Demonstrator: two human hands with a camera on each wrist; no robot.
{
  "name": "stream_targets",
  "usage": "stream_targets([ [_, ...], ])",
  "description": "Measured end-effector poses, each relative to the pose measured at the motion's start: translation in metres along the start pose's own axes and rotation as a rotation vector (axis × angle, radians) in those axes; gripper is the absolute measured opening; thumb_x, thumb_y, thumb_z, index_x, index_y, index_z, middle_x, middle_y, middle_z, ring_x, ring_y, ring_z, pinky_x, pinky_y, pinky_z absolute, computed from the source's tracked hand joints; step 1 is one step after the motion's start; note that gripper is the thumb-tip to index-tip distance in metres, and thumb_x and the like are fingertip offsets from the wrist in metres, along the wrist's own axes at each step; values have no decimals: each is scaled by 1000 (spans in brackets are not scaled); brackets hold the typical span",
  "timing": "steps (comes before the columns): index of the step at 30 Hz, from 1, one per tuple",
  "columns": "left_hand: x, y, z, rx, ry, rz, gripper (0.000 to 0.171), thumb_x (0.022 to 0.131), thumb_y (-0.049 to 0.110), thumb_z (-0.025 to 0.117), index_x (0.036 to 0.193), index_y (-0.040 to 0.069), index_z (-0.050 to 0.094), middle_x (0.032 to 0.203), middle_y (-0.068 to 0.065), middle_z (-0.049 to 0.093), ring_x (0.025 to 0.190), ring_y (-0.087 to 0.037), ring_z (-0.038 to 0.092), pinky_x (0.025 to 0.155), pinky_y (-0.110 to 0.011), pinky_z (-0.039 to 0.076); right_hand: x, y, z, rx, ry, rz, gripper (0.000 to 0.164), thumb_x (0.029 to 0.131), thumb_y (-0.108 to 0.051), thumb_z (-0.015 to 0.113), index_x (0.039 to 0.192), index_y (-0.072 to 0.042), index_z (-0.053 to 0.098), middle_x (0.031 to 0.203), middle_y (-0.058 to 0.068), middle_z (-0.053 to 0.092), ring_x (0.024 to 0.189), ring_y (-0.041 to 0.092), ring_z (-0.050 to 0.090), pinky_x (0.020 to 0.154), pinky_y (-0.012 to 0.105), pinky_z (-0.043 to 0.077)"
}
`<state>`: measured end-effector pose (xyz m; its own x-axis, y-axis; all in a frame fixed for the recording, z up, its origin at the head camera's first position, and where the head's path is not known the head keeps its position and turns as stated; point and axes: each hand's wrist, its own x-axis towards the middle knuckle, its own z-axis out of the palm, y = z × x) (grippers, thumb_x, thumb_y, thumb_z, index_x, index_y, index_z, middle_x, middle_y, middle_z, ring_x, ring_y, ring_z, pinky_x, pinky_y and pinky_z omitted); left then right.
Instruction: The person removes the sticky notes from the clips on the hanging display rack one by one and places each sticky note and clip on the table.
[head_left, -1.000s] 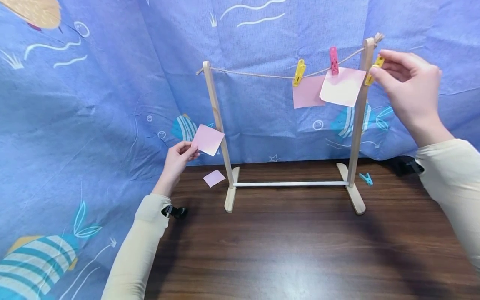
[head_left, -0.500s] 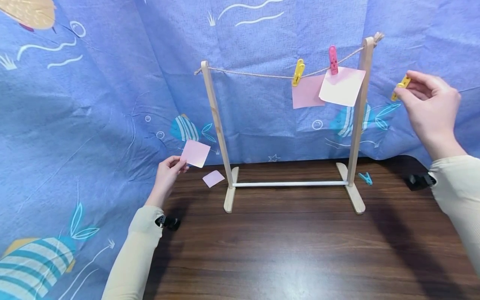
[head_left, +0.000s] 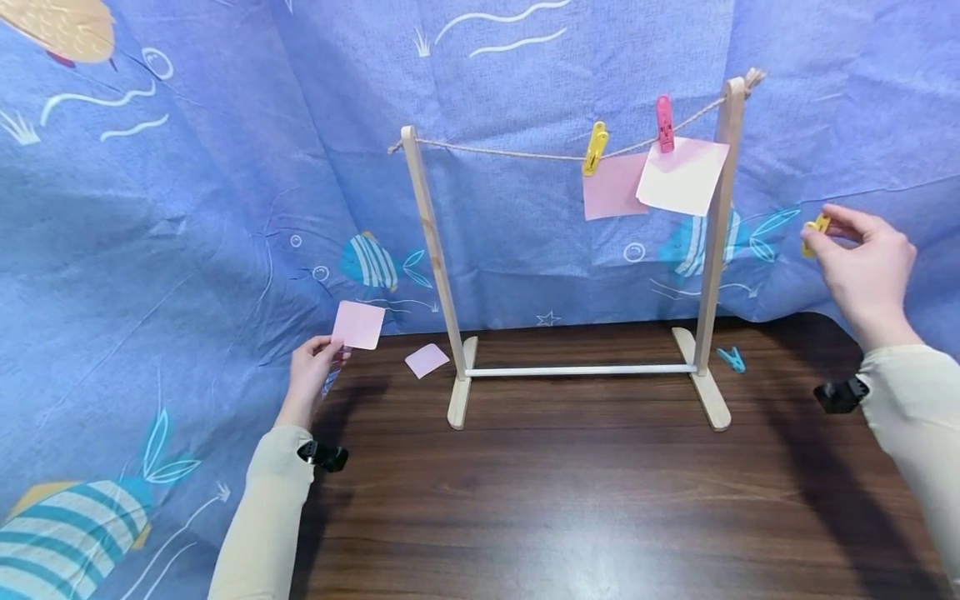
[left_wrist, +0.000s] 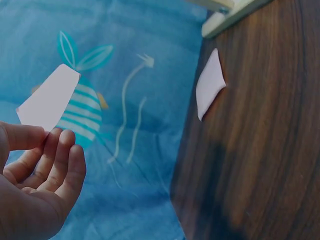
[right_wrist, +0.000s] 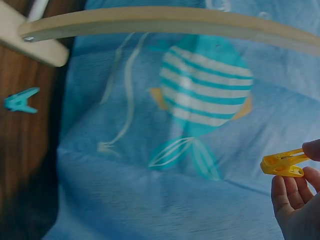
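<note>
My left hand (head_left: 311, 373) pinches a pink paper square (head_left: 358, 324) by its lower corner, left of the wooden rack (head_left: 433, 242). In the left wrist view the same sheet stands up from between thumb and fingers. Over on the right, my right hand (head_left: 870, 267) holds a yellow clothespin (right_wrist: 282, 164) between thumb and fingertips, apart from the rack. On the rack's string (head_left: 502, 152) a yellow clothespin (head_left: 596, 148) holds a pink sheet (head_left: 611, 190). Beside it a pink clothespin (head_left: 664, 123) holds a paler sheet (head_left: 682, 177), which overlaps the first.
Another pink paper (head_left: 427, 361) lies on the dark wooden table (head_left: 570, 483) by the rack's left foot. A light blue clothespin (head_left: 731, 359) lies near the right foot. Behind everything hangs a blue cloth (head_left: 525, 242) with fish drawings.
My left hand has moved left and down with the pink paper. The right hand has drawn away from the rack's right post, rightward and down, still holding the yellow clothespin.
</note>
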<state>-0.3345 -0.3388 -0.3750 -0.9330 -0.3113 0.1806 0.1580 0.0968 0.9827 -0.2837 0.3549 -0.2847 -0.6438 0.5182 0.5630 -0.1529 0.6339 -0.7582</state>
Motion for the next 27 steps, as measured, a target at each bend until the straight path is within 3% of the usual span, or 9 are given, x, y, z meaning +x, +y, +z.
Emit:
stream_targets([
  [3, 2, -6, -4, 26, 21, -25, 10, 100, 3, 59, 103, -6, 60, 74, 5, 67, 66, -5, 67, 65, -18, 57, -2, 16, 3, -25, -31, 11, 49, 95, -34, 66, 137, -9, 63, 79, -46, 46, 101, -15, 48, 113, 29, 19],
  [6, 5, -14, -7, 51, 33, -52, 15, 101, 6, 58, 108, -8, 58, 74, 6, 66, 66, -4, 66, 64, -17, 56, -3, 31, 5, -50, -88, 26, 52, 96, -35, 61, 138, -3, 61, 68, -48, 37, 122, 12, 50, 115, 41, 20],
  [8, 8, -21, -9, 55, 38, -66, 16, 101, 6, 58, 109, -9, 57, 76, 5, 66, 66, -4, 66, 64, -17, 56, -5, 42, 6, -80, -125, 31, 53, 98, -34, 59, 138, -1, 59, 66, -50, 34, 116, 9, 52, 115, 48, 20],
  [10, 10, -28, -12, 48, 44, -84, 17, 101, 5, 58, 109, -9, 57, 76, 4, 65, 66, -4, 66, 62, -17, 56, -8, 51, 8, -106, -155, 29, 52, 98, -32, 57, 138, 2, 58, 64, -52, 31, 116, 24, 54, 114, 54, 21],
  [12, 11, -35, -13, 37, 54, -109, 15, 101, 4, 57, 109, -9, 57, 75, 4, 64, 64, -4, 66, 59, -17, 55, -11, 60, 10, -132, -184, 25, 52, 99, -31, 56, 137, 4, 57, 71, -46, 49, 112, 26, 57, 112, 57, 22],
  [15, 10, -43, -16, 35, 69, -161, 17, 101, 4, 57, 111, -9, 56, 75, 4, 63, 65, -5, 65, 59, -17, 56, -14, 69, 15, -169, -249, 25, 53, 101, -31, 54, 139, 7, 54, 100, -4, 77, 121, 52, 46, 112, 60, 21],
  [17, 9, -47, -17, 38, 80, -190, 19, 101, 6, 57, 113, -8, 55, 76, 3, 64, 65, -5, 65, 61, -18, 57, -17, 73, 18, -192, -283, 22, 54, 102, -32, 53, 139, 8, 52, 120, 29, 65, 121, 55, 45, 112, 61, 20],
  [19, 9, -52, -18, 44, 89, -212, 19, 101, 7, 57, 114, -7, 55, 77, 2, 65, 65, -4, 65, 63, -18, 58, -19, 79, 22, -208, -296, 14, 54, 103, -31, 52, 139, 10, 51, 125, 38, 55, 119, 55, 47, 111, 61, 21],
  [27, 6, -69, -16, 54, 68, -276, 19, 102, 4, 55, 115, -9, 54, 72, 4, 66, 64, -5, 66, 65, -20, 59, -32, 109, 27, -262, -326, 40, 54, 101, -26, 51, 133, 17, 52, 120, 41, 56, 112, 56, 49, 105, 64, 24],
])
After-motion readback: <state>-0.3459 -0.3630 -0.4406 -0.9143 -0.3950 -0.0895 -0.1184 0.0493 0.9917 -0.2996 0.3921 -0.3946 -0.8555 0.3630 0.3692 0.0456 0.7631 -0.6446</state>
